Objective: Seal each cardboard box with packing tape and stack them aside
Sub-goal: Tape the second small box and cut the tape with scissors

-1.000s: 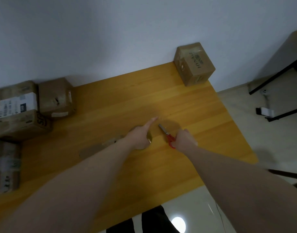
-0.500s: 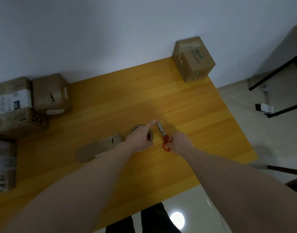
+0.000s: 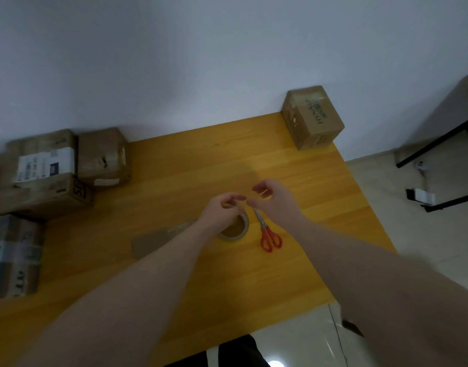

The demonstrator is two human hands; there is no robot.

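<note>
Now: hands meet over the tape roll

The left hand (image 3: 222, 210) grips the tape roll (image 3: 237, 229) on the table (image 3: 174, 165). The right hand (image 3: 274, 198) hovers beside it, fingers loosely curled, holding nothing. Red-handled scissors (image 3: 267, 231) lie just right of the roll. One sealed box (image 3: 311, 119) stands at the table's far corner; other boxes (image 3: 42, 173) cluster left.

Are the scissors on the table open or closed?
Closed: the scissors lie flat, blades together as one thin strip, red handle loops side by side.
</note>
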